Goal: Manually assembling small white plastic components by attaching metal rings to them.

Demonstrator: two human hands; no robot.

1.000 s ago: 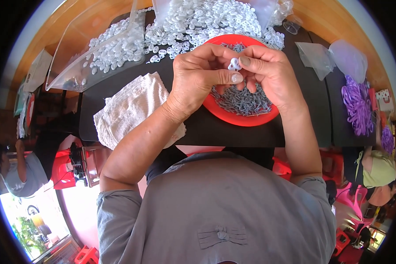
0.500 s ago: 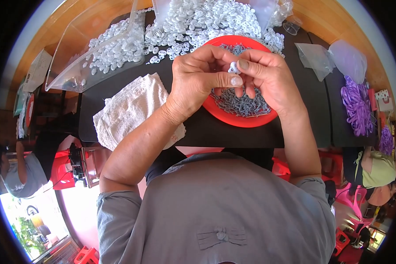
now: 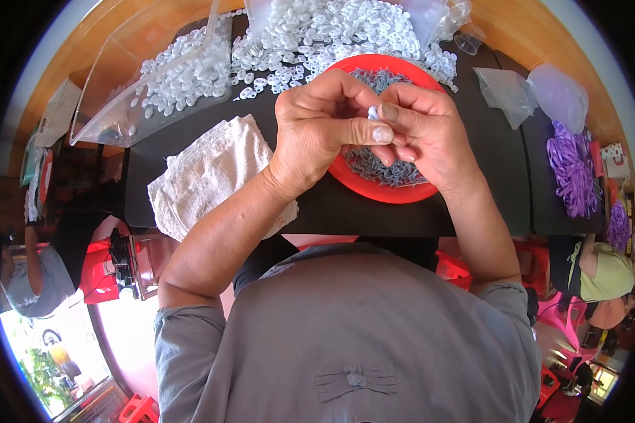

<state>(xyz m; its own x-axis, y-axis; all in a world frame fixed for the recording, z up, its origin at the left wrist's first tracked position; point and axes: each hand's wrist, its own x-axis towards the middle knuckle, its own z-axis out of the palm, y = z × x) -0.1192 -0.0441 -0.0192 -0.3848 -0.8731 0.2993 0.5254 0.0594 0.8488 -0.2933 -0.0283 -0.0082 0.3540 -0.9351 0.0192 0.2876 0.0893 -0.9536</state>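
Observation:
Both of my hands meet over the red plate [image 3: 384,195], fingertips pressed together. A small white plastic piece [image 3: 372,112] shows between them, mostly covered by fingers. My left hand [image 3: 314,127] is closed in a pinch on it, thumb in front. My right hand [image 3: 430,130] pinches it from the other side, its thumb against the piece. Under the hands, the plate holds many small grey, thin pieces [image 3: 374,168]. Beyond it lies a large heap of small white oval plastic pieces [image 3: 331,35].
A clear plastic bin [image 3: 95,134] at the left holds more white pieces. A crumpled cream cloth [image 3: 215,173] lies near my left forearm. At the right are clear plastic bags [image 3: 557,99] and a purple ribbon bundle [image 3: 571,169]. Other people sit at both sides.
My hands have drawn slightly closer together, and the fingers now cover more of the white piece. The right hand's lower fingers have curled in.

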